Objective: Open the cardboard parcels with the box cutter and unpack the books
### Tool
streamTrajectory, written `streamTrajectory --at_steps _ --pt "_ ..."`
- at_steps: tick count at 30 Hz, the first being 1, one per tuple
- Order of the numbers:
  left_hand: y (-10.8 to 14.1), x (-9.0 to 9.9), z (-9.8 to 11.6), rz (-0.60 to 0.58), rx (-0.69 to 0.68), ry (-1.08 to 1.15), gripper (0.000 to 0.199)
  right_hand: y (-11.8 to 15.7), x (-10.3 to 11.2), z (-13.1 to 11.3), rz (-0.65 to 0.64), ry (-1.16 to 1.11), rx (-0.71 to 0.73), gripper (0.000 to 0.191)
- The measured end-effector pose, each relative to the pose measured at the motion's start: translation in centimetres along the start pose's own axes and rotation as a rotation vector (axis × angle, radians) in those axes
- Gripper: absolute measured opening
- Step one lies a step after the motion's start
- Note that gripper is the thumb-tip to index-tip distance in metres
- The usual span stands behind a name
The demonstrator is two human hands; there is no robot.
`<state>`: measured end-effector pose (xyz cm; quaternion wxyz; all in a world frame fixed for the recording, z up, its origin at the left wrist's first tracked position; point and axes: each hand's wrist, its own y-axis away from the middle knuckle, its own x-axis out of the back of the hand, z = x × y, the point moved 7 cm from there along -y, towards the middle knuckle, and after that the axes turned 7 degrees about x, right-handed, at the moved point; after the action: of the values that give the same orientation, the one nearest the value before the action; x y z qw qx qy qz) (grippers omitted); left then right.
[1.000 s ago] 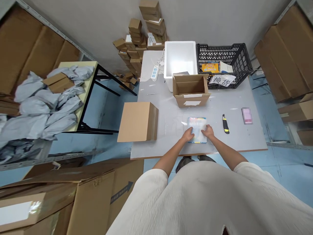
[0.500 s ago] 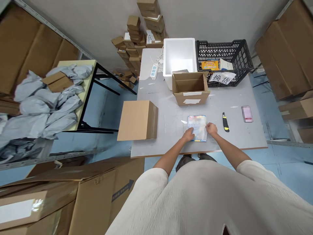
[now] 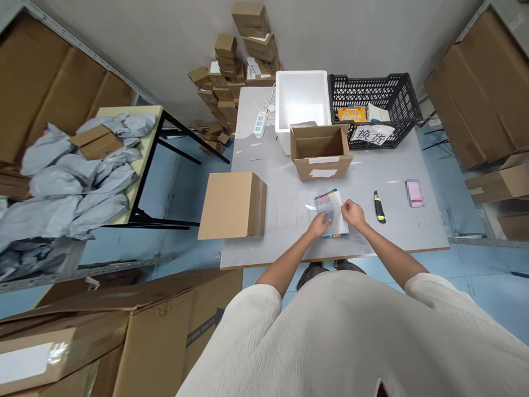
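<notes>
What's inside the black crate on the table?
An orange printed item and a white item show inside the black crate; the paper sign on its front hides whatever lies low behind it.

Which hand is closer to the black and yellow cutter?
The right. The right hand is left of the cutter, with bare table between them; the left hand is farther left, at the book's other side.

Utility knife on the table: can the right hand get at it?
Likely yes: the utility knife lies just right of the right hand, with nothing visible between them, though that hand is at the edge of the flat item.
</notes>
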<state>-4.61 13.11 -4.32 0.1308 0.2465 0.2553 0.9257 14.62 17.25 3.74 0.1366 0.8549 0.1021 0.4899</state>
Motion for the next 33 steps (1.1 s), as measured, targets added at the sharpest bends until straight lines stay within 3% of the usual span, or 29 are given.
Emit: streamTrajectory --at_steps 8,15,24,28,31,33 --pt "0.2 0.1 2.5 0.013 -0.052 0.114 0.038 0.0 1.1 -0.7 0.089 -0.175 0.078 0.016" --pt "0.2 -1.2 4.8 0.010 -0.087 0.199 0.027 -0.7 0.5 1.0 0.141 -0.360 -0.007 0.003" --pt "0.0 -2.3 4.8 -0.001 -0.067 0.105 0.028 -0.2 0.2 1.6 0.121 -0.340 0.034 0.011" --pt "0.1 -2.1 4.0 0.013 -0.041 0.078 0.048 0.1 -0.5 1.4 0.089 -0.312 0.089 0.010" --pt "-0.3 -1.2 3.7 0.114 -0.043 0.087 0.072 0.4 -1.2 1.3 0.051 -0.299 0.117 0.008" --pt "-0.9 -0.3 4.0 0.180 -0.064 0.089 0.074 0.6 -1.6 1.1 0.020 -0.305 0.146 0.007"
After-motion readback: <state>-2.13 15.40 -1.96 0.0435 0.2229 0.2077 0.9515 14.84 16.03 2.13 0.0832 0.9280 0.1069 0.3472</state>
